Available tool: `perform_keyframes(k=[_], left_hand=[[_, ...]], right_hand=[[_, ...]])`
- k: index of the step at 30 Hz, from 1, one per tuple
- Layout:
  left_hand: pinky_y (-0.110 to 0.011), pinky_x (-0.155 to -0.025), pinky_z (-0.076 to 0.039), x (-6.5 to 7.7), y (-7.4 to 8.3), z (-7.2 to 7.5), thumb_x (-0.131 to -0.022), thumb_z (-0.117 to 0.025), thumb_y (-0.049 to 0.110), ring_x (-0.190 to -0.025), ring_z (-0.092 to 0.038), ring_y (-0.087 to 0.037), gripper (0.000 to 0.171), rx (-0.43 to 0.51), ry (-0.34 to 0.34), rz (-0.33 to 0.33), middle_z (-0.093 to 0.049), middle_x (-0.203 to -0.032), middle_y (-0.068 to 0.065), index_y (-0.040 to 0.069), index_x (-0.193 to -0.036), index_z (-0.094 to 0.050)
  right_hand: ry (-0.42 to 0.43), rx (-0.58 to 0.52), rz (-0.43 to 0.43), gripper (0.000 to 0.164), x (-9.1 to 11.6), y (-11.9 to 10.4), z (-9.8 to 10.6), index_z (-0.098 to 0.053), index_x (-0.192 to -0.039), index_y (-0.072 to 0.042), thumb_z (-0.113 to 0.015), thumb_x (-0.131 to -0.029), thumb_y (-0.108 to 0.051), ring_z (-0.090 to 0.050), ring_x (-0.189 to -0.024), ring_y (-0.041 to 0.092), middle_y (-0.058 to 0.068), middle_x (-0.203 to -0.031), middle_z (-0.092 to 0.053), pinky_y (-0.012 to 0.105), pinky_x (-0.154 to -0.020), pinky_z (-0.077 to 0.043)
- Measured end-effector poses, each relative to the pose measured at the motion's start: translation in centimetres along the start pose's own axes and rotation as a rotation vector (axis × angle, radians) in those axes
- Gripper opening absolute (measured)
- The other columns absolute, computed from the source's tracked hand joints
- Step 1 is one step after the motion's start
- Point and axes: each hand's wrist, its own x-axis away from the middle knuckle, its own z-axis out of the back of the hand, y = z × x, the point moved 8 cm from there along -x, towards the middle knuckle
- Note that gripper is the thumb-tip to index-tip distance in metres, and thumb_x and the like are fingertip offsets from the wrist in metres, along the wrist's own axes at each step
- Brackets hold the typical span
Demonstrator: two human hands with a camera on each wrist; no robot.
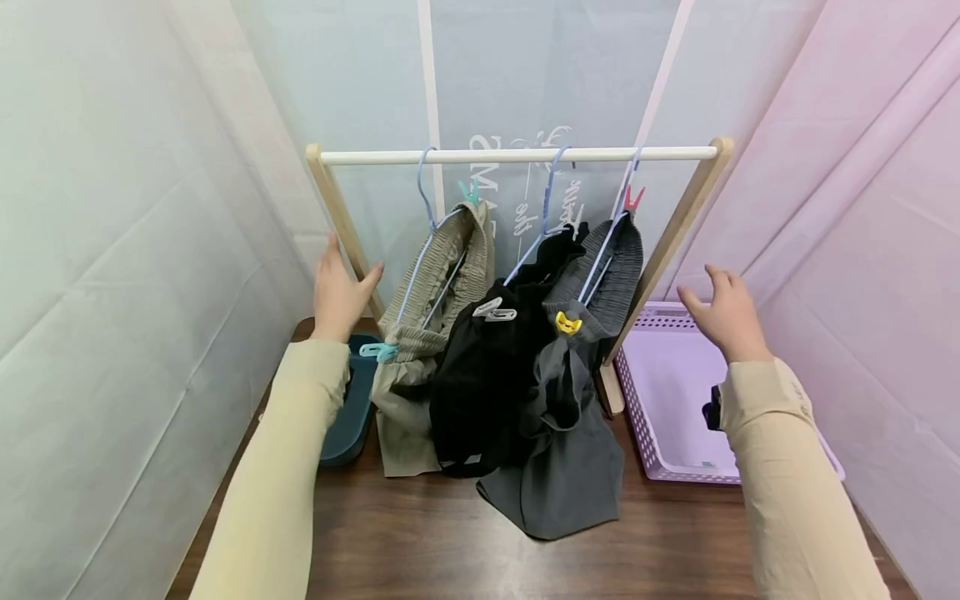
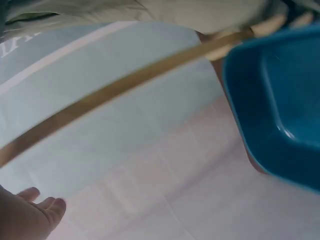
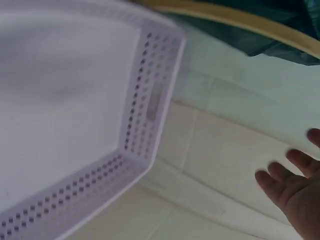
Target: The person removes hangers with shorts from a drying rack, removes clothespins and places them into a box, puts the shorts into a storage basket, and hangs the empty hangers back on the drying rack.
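Three pairs of pants hang from blue hangers on the white rail (image 1: 517, 156) of a small wooden-sided rack. On the left are khaki pants (image 1: 408, 400) with teal clothespins (image 1: 380, 351). Black pants (image 1: 480, 400) with white clothespins (image 1: 495, 311) hang in the middle. Dark grey pants (image 1: 570, 475) hang at the right, with a yellow clothespin (image 1: 567, 323) and a red one (image 1: 633, 198). My left hand (image 1: 341, 292), fingers spread and holding nothing, is beside the rack's left post. My right hand (image 1: 725, 317) hovers with loose fingers over the purple basket's far side, also holding nothing.
A purple perforated basket (image 1: 637, 408) stands right of the rack on the brown wooden table (image 1: 420, 542). At the left, a dark blue bin (image 1: 348, 425) sits partly behind my left sleeve. Pale fabric curtains (image 1: 135, 250) enclose the back and sides.
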Motion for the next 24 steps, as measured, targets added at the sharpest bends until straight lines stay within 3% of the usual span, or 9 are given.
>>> perform_keyframes(k=[4, 6, 8, 11, 13, 16, 18, 24], left_hand=[[-0.051, -0.116, -0.027, -0.3, 0.3, -0.1, -0.094, -0.056, 0.042, -0.146, -0.023, -0.034, 0.090, 0.108, 0.009, 0.040, -0.015, -0.160, -0.017, 0.014, -0.155, 0.003], [-0.050, -0.116, -0.028, -0.4, 0.5, -0.1, -0.095, -0.057, 0.040, -0.145, -0.025, -0.034, 0.089, 0.149, 0.011, 0.046, -0.016, -0.160, -0.017, 0.015, -0.155, 0.004], [-0.050, -0.115, -0.029, -0.5, 0.7, -0.2, -0.096, -0.055, 0.037, -0.144, -0.027, -0.034, 0.086, 0.191, 0.007, 0.045, -0.018, -0.159, -0.017, 0.015, -0.155, 0.004], [-0.051, -0.111, -0.035, -0.5, 0.9, -0.1, -0.099, -0.050, 0.034, -0.139, -0.034, -0.037, 0.079, 0.241, 0.007, 0.042, -0.025, -0.155, -0.020, 0.014, -0.155, 0.002], [-0.053, -0.104, -0.042, -0.4, 1.0, -0.1, -0.101, -0.045, 0.031, -0.130, -0.045, -0.039, 0.071, 0.241, 0.012, 0.035, -0.037, -0.147, -0.025, 0.011, -0.155, -0.004], [-0.052, -0.089, -0.049, -0.4, 1.2, -0.1, -0.104, -0.037, 0.029, -0.109, -0.057, -0.042, 0.054, 0.208, 0.015, 0.028, -0.052, -0.126, -0.030, 0.004, -0.149, -0.021], [-0.052, -0.080, -0.051, -0.4, 1.2, -0.2, -0.105, -0.034, 0.027, -0.095, -0.060, -0.042, 0.050, 0.174, 0.008, 0.029, -0.055, -0.114, -0.031, 0.001, -0.146, -0.025], [-0.052, -0.080, -0.052, -0.5, 1.2, -0.8, -0.106, -0.027, 0.028, -0.097, -0.062, -0.045, 0.058, 0.126, -0.066, 0.052, -0.054, -0.122, -0.035, 0.001, -0.152, -0.003]], right_hand=[[-0.009, -0.053, -0.031, 0.056, -0.1, -0.8, 0.3, -0.048, -0.132, 0.010, -0.035, -0.099, -0.034, -0.046, -0.121, 0.050, 0.036, -0.131, -0.049, 0.057, -0.099, -0.037], [-0.021, -0.103, -0.060, 0.052, -0.1, -1.2, 0.3, -0.054, -0.127, 0.009, -0.035, -0.099, -0.031, -0.063, -0.102, 0.033, 0.029, -0.117, -0.062, 0.044, -0.090, -0.047], [-0.044, -0.205, -0.088, 0.051, -0.2, -1.6, 0.2, -0.055, -0.124, 0.012, -0.036, -0.099, -0.029, -0.065, -0.084, 0.010, 0.011, -0.090, -0.072, 0.027, -0.080, -0.052], [-0.088, -0.431, -0.129, 0.048, -0.1, -2.4, -0.3, -0.053, -0.121, 0.015, -0.036, -0.099, -0.024, -0.057, -0.065, -0.013, -0.018, -0.066, -0.063, 0.008, -0.066, -0.050], [-0.122, -0.585, -0.163, 0.039, 0.0, -2.9, -0.5, -0.055, -0.114, 0.009, -0.036, -0.098, -0.020, -0.058, -0.063, -0.013, -0.027, -0.063, -0.057, 0.008, -0.066, -0.051], [-0.163, -0.780, -0.209, 0.025, 0.1, -3.9, -0.7, -0.059, -0.094, -0.003, -0.037, -0.097, -0.014, -0.062, -0.062, -0.006, -0.018, -0.064, -0.063, 0.010, -0.065, -0.053], [-0.190, -0.908, -0.247, 0.026, 0.2, -4.7, -0.8, -0.059, -0.083, -0.009, -0.038, -0.097, -0.011, -0.064, -0.061, -0.002, -0.012, -0.064, -0.066, 0.012, -0.065, -0.054], [-0.287, -1.169, -0.316, 0.036, 0.5, -7.7, -1.1, -0.063, -0.074, -0.009, -0.037, -0.099, -0.009, -0.066, -0.065, 0.004, -0.004, -0.068, -0.067, 0.015, -0.067, -0.055]])
